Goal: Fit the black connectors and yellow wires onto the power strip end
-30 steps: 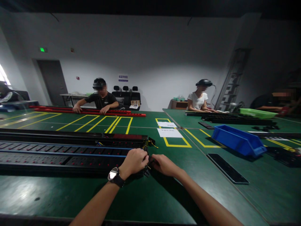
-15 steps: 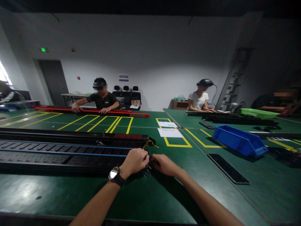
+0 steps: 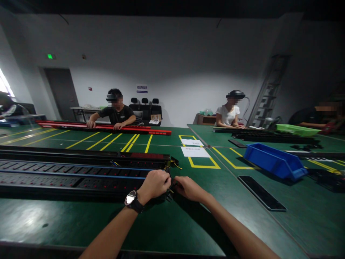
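Note:
Long black power strips (image 3: 107,183) with rows of outlets and red dots lie side by side at the left, a blue line running along them. At their right-hand end my left hand (image 3: 157,184) is closed, its fingertips pinched around something small. My right hand (image 3: 188,187) faces it, with thumb and finger pinched on a small dark piece. The hands nearly meet, and what they hold is mostly hidden by the fingers. Thin yellow and black wires (image 3: 176,165) stick out at the strip ends, and dark prongs (image 3: 169,197) show just below my hands.
To the right are a blue bin (image 3: 273,162) and a black phone-like slab (image 3: 261,193). Paper sheets (image 3: 195,152) and yellow tape lines mark the green table (image 3: 151,230). Across it, one person handles a red rail (image 3: 159,132); another sits near black strips and a green tray (image 3: 296,130).
My hands stay almost where they were at the strip end. Across the table, the person's hand has shifted a little to the right along the red rail, which looks turned.

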The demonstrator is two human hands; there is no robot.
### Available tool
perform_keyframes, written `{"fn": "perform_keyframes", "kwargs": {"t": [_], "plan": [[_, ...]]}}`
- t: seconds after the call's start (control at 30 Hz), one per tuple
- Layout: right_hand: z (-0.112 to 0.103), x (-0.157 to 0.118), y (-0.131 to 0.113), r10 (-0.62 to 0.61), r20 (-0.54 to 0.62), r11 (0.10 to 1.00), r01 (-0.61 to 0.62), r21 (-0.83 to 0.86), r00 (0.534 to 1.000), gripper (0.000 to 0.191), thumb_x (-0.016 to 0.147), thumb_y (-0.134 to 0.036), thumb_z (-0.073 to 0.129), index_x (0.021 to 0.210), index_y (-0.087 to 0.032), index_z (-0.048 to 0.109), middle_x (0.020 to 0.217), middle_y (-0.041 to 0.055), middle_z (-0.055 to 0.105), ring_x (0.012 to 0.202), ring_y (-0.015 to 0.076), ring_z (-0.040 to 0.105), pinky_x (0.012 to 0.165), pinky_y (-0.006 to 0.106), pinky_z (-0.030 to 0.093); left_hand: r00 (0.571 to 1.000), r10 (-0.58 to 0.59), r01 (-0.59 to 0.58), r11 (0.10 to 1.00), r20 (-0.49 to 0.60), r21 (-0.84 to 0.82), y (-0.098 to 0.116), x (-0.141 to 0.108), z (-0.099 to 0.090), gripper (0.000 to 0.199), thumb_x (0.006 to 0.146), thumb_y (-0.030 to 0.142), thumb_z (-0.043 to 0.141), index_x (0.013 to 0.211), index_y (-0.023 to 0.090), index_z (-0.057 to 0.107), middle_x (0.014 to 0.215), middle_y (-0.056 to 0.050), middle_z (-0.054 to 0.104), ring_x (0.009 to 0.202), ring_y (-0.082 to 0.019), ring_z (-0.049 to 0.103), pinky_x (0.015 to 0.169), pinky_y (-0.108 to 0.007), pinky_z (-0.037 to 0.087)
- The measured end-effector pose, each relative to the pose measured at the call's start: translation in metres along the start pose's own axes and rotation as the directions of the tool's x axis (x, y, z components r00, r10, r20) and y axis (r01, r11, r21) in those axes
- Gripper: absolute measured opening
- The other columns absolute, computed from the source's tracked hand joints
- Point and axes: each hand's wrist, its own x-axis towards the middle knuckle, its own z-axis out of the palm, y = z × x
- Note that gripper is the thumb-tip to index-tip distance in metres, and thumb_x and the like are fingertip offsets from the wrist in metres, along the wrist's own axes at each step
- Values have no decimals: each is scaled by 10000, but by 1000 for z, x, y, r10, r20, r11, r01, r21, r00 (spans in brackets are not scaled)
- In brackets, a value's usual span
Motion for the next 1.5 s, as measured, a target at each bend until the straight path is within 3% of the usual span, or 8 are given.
{"fn": "perform_keyframes", "kwargs": {"t": [1.5], "plan": [[3,0,3,-13,-7,1000,13,-28,1000,102,839,-98,562,892,-185,577,812,15,641,667,136,510,605,234,301,1000,-9,9,1000,9,-4,1,0,-2,269,964,268,492,741,179,612,741,-52,663,702,-176,608,643,-272,388]]}}
